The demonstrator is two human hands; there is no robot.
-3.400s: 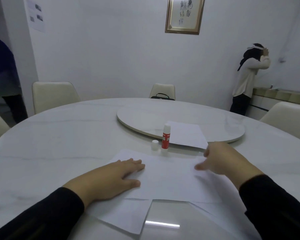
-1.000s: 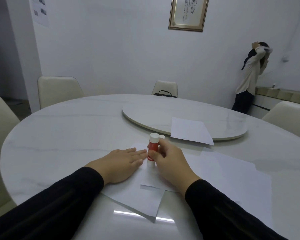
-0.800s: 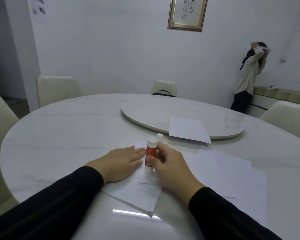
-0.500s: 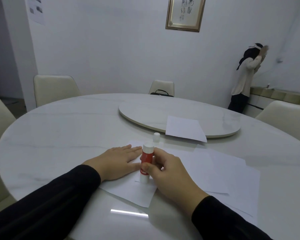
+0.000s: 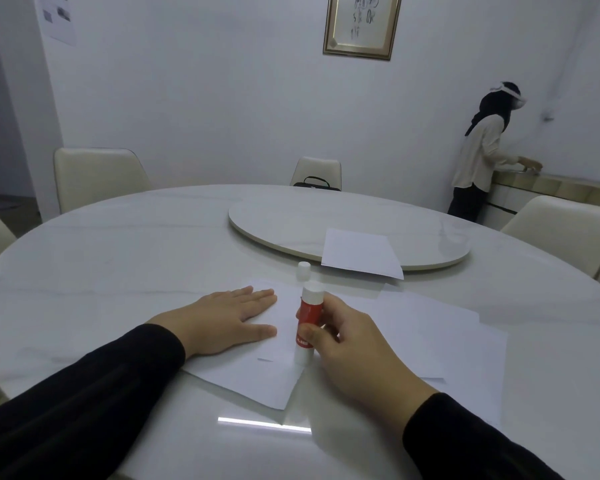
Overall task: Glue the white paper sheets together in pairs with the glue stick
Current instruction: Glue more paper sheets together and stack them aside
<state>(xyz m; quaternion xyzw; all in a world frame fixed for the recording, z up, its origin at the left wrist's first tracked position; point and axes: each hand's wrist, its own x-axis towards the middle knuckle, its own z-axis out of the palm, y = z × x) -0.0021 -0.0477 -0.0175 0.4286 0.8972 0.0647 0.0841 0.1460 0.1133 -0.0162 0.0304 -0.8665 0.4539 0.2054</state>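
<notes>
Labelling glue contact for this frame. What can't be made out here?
- Head view: the glue stick tip is pressed down on the paper, so no glue trace shows.
- The right hand grip hides the stick's far side.
- The left hand covers part of the sheet.
- How many sheets overlap on the right: edges too faint.
- Framed picture: cut off by the top edge.

Glossy marble-look table [image 5: 118, 258] — matt paper sheets [image 5: 243, 372] (white).

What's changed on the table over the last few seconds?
The right hand left the paper's edge, took the glue stick from beside its cap and drew it toward the near edge of the sheet. The left hand stays flat on that sheet; the cap and the far sheet stayed put.
</notes>
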